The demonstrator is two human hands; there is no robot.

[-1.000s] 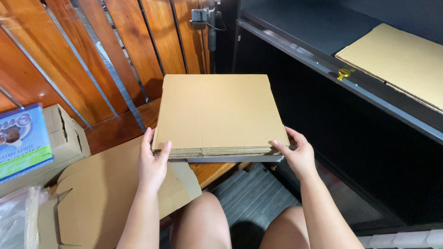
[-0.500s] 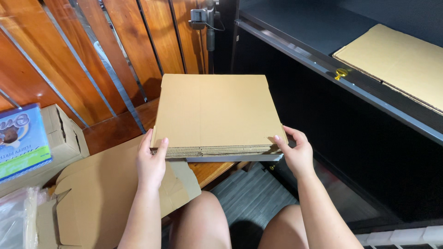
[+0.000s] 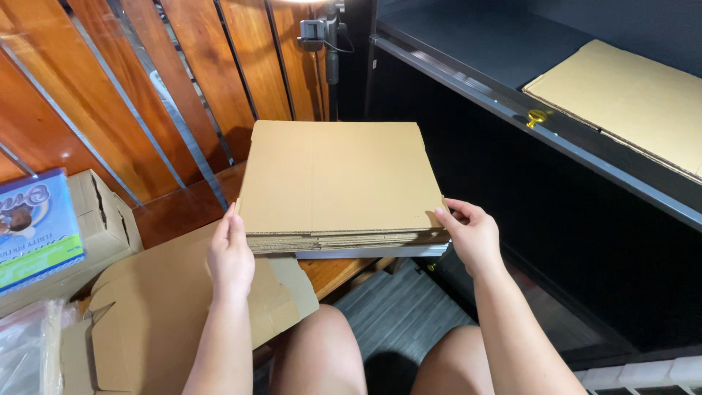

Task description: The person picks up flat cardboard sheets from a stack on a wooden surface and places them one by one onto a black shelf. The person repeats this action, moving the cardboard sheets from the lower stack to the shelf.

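Still both hands (image 3: 230,256) on cardboard stack (image 3: 338,183).

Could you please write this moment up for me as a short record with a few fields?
Setting: seated person, wooden slatted wall ahead, dark cabinet to the right
Left hand: at the left edge of a stack of flat cardboard sheets
Right hand: at the stack's right front corner
Stack support: a thin grey board underneath
Lower left: an unfolded cardboard box and an open carton
On cabinet top: another flat cardboard sheet
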